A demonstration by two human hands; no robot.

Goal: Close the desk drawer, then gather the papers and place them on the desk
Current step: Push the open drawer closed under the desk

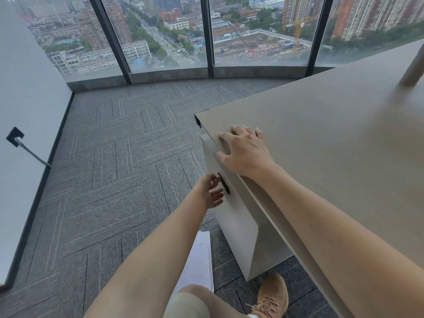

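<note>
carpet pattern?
Grey speckled carpet tiles with thin light and dark stripes, laid in alternating directions; head view.

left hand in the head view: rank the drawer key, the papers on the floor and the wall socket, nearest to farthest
1. drawer key, at the left hand fingertips, on the drawer front.
2. papers, on the carpet below the forearm.
3. wall socket, far left on the wall.

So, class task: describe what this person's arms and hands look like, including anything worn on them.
Both forearms are bare, with no sleeves in view. The left hand and right hand wear no gloves, and no rings, watch or bracelet show on the wrists or fingers. No markings can be seen.
</note>
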